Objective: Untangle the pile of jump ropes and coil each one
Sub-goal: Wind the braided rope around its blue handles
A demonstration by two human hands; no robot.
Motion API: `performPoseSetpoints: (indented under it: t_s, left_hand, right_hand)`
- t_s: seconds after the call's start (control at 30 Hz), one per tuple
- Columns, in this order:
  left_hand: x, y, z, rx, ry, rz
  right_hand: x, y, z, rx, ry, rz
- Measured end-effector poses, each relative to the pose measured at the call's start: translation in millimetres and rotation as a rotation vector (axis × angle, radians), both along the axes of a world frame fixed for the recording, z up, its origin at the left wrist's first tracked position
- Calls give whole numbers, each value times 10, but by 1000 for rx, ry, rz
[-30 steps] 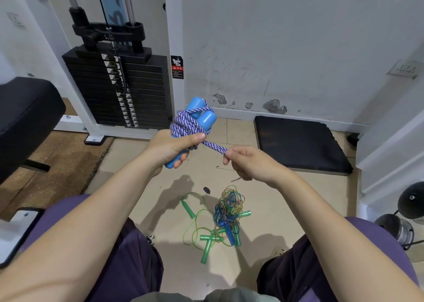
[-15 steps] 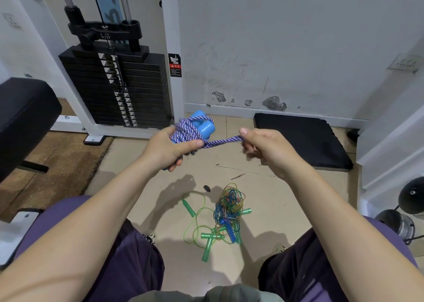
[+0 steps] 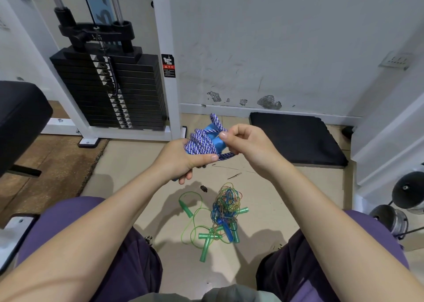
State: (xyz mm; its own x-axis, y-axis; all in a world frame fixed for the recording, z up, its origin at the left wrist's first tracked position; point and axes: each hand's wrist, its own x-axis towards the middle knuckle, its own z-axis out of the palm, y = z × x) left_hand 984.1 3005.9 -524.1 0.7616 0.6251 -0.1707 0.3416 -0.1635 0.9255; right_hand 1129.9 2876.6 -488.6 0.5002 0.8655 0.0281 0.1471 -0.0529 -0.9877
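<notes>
A purple-and-white braided jump rope [image 3: 200,144] is wound around its blue handles [image 3: 216,142]. My left hand [image 3: 181,160] grips this bundle from the left, thumb across the wraps. My right hand [image 3: 247,145] pinches the rope's loose loop right beside the handles. One loop end sticks up behind the bundle. On the floor between my knees lies a tangled pile of thin ropes [image 3: 226,204], green, blue and orange, with green handles [image 3: 205,248] and a blue handle [image 3: 227,230] spread around it.
A weight stack machine [image 3: 110,90] stands at the back left, with a black padded bench [image 3: 20,118] at the left edge. A black floor mat [image 3: 296,139] lies against the wall at right. Dumbbells [image 3: 399,210] sit at the far right.
My right hand has moved left from an outstretched pull and now sits against the bundle, bringing the rope's free end with it. The bundle has shifted slightly lower and right.
</notes>
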Motion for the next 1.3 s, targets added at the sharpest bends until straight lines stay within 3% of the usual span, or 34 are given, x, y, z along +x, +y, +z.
performPoseSetpoints:
  t_s: [0.1,0.27,0.5,0.6,0.77,1.17,1.3]
  left_hand:
    - [-3,-29,-17,-37,5,1]
    - [12,-53,-25,-39,-2,24]
    - [14,38,-1,-20,-14,126]
    - [7,31,-9,-16,11,109]
    - [-8,10,14,-5,3,36]
    - [-29,-13,34,7,-17,21]
    - [-24,-44,46,-33,6,-8]
  right_hand:
    - [-29,22,-17,-66,-145,-53]
    - [-32,38,-68,-59,-171,-87]
    - [-98,66,-73,-105,-391,-85]
    - [-110,57,-33,-109,-382,-68]
    - [-138,39,-20,-192,-578,-35]
    - [-71,7,-27,-127,-285,22]
    - [-82,52,-35,-145,-400,-22]
